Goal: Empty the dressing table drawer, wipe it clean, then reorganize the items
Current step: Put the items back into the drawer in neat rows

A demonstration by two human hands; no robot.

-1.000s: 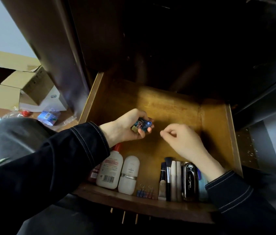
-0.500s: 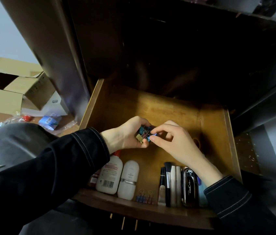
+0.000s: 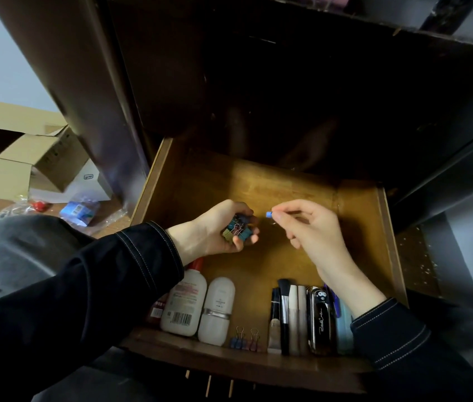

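Note:
The wooden drawer [image 3: 189,181] is pulled out in front of me. Above its middle, my left hand [image 3: 215,230] grips a bunch of small binder clips [image 3: 236,229]. A little to the right, my right hand [image 3: 308,224] pinches one blue binder clip [image 3: 269,214] between thumb and forefinger. Two binder clips [image 3: 245,339] lie at the drawer's front wall. Left of them are a white lotion bottle [image 3: 184,306] and a white capsule-shaped container [image 3: 218,310]. To the right lie a makeup brush [image 3: 284,314], slim tubes [image 3: 297,317] and a black case [image 3: 321,320].
The dark dressing table body [image 3: 287,82] overhangs the back of the drawer. Open cardboard boxes [image 3: 26,158] and plastic packets [image 3: 80,211] lie on the floor at the left. My knee in grey trousers [image 3: 20,250] is left of the drawer.
My right hand met the left hand, took one blue clip from the bunch, and has now drawn away to the right with it. The left hand has stayed in place.

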